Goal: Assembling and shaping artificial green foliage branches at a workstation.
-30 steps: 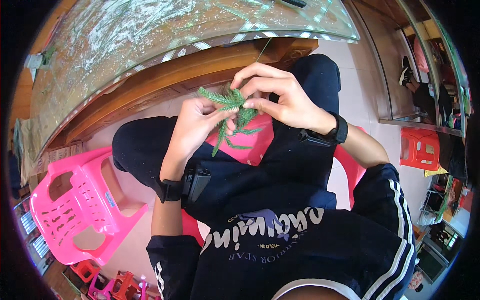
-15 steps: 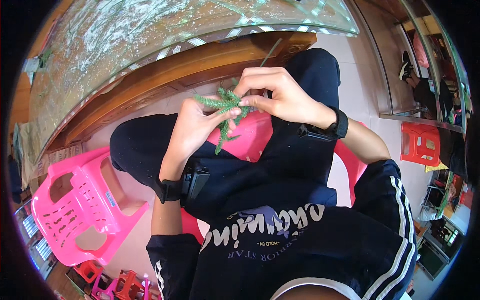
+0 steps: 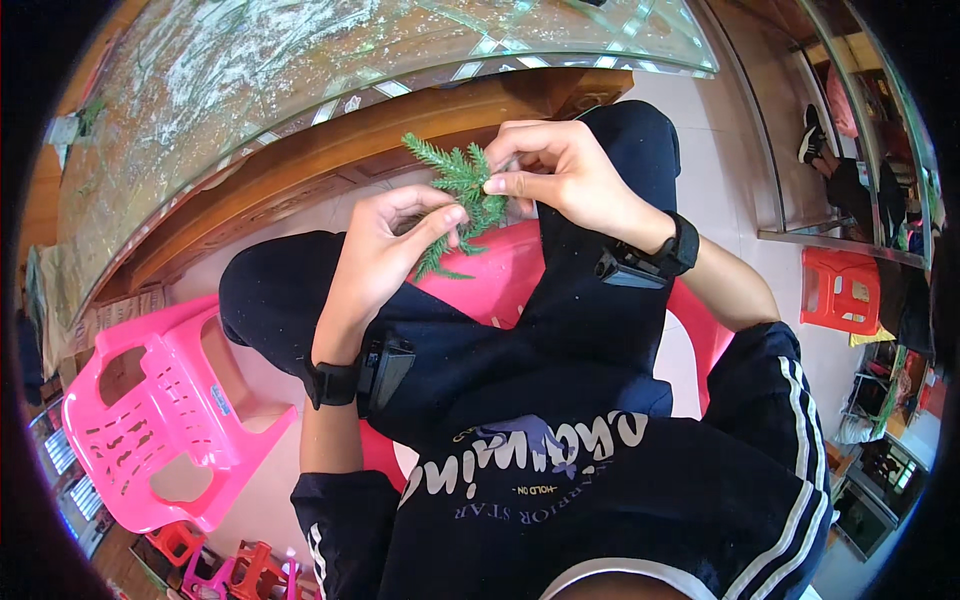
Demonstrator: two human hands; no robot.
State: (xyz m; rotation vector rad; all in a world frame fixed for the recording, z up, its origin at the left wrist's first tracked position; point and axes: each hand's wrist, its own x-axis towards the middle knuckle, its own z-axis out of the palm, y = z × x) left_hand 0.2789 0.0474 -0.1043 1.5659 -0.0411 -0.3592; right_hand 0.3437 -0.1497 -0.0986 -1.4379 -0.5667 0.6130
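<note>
Between my hands, above my lap, is a small green needled sprig point(image 3: 460, 170) like artificial pine, with several short fronds spread out. My right hand point(image 3: 575, 180) pinches it near the middle, where the fronds meet, with thumb and forefinger; its other fingers curl behind. My left hand point(image 3: 385, 235) is closed at the sprig's lower left side, thumb and fingertips together on the lower fronds. Those fingers partly hide the lower fronds. A dark strap with a black box sits on each wrist.
Ahead stands a wooden table with a glass top point(image 3: 350, 60), strewn with white specks and thin green strands. A pink plastic chair point(image 3: 230, 390) is at my left, small red and pink stools behind it. A red stool point(image 3: 840, 288) and a glass-fronted cabinet point(image 3: 780, 150) stand at the right.
The sprig has turned, so one frond now points up and left above my left hand. My left hand has shifted slightly down and left. The thin stem above my right hand no longer shows.
</note>
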